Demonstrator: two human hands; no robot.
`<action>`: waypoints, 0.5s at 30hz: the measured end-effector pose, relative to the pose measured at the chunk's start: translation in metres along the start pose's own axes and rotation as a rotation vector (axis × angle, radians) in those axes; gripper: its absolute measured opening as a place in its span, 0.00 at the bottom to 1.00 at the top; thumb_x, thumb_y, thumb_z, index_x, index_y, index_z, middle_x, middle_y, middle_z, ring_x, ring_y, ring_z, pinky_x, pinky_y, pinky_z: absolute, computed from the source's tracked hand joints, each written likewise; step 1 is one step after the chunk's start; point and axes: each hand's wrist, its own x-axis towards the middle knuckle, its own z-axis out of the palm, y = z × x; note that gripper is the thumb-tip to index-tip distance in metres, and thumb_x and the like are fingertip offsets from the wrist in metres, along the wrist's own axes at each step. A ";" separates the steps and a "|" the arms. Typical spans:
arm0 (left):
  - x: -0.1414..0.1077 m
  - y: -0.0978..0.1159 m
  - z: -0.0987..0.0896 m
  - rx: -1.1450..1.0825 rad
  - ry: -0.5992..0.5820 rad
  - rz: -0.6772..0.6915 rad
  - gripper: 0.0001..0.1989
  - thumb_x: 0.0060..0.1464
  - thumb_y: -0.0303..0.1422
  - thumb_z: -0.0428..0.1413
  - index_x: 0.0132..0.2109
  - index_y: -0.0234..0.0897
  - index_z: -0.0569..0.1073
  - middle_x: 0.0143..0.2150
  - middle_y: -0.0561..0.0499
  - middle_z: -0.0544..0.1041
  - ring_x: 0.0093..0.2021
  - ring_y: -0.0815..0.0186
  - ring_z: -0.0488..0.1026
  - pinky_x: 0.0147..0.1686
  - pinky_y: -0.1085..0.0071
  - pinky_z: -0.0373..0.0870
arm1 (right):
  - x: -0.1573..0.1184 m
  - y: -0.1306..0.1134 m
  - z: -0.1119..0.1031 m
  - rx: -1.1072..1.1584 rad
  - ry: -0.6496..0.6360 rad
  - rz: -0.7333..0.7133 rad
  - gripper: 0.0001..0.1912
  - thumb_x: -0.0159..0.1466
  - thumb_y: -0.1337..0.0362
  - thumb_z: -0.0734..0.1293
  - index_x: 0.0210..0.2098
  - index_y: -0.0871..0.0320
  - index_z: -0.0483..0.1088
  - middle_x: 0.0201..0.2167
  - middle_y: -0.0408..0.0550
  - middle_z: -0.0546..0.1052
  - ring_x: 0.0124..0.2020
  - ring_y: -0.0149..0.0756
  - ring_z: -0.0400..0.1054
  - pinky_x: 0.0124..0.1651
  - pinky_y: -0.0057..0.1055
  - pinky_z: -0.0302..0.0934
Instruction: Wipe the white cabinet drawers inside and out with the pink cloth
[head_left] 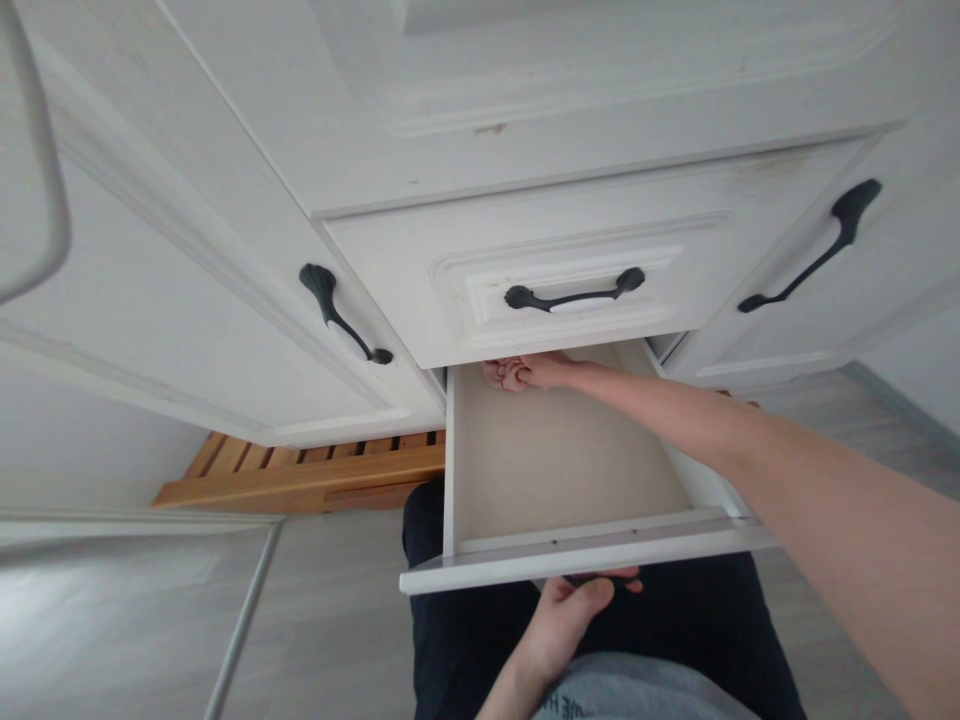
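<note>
A white drawer (577, 568) is pulled out from the cabinet below another, closed drawer front (390, 290). My left hand (574, 607) is closed around the dark handle on the outside of the open drawer's front. Deep inside, near the back left, my right hand (546, 370) has its fingers closed on a crumpled pink cloth item (501, 374). The closed drawer's edge partly covers the cloth and the fingers. The beige drawer bottom (562, 450) shows in front of the hand.
Cabinet doors with dark handles (341, 318) (817, 255) flank the drawers. A slatted wooden rack (300, 475) stands low at the left. A white curved tube (49, 150) hangs at the upper left. My legs are under the drawer.
</note>
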 end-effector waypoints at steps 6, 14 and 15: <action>0.001 0.002 -0.004 0.014 -0.043 -0.028 0.20 0.57 0.46 0.65 0.49 0.38 0.86 0.47 0.43 0.88 0.54 0.49 0.81 0.65 0.52 0.67 | -0.065 -0.008 0.052 -0.178 -0.118 -0.398 0.35 0.65 0.50 0.72 0.69 0.44 0.66 0.73 0.53 0.62 0.70 0.61 0.55 0.68 0.59 0.50; 0.000 -0.001 -0.005 0.013 -0.035 -0.052 0.21 0.57 0.47 0.65 0.50 0.37 0.86 0.49 0.42 0.87 0.56 0.48 0.80 0.66 0.50 0.66 | -0.139 -0.014 0.016 -0.041 -0.398 -0.587 0.23 0.75 0.62 0.60 0.67 0.40 0.69 0.66 0.47 0.73 0.58 0.42 0.69 0.57 0.39 0.60; 0.000 -0.001 -0.005 0.012 -0.032 -0.055 0.21 0.57 0.48 0.65 0.50 0.37 0.86 0.49 0.41 0.87 0.56 0.48 0.80 0.66 0.50 0.66 | -0.131 -0.009 0.004 -0.027 -0.355 -0.498 0.22 0.74 0.62 0.61 0.65 0.41 0.72 0.66 0.46 0.73 0.59 0.43 0.69 0.57 0.39 0.60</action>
